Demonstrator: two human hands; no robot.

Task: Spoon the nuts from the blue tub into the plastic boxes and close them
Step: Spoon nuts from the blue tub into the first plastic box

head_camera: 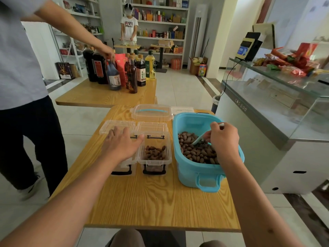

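Two plastic boxes (pixel 154 152) and one blue tub (pixel 204 168) were seen. One spoon (pixel 200 139), slanting down-left into the nuts (pixel 195 150), was gripped by the right hand (pixel 224 138); the left hand (pixel 122 143) was laid flat on the left box (pixel 122 166).

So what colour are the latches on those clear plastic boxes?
Black. The latches show best in the head view, on the near ends of the clear plastic boxes.
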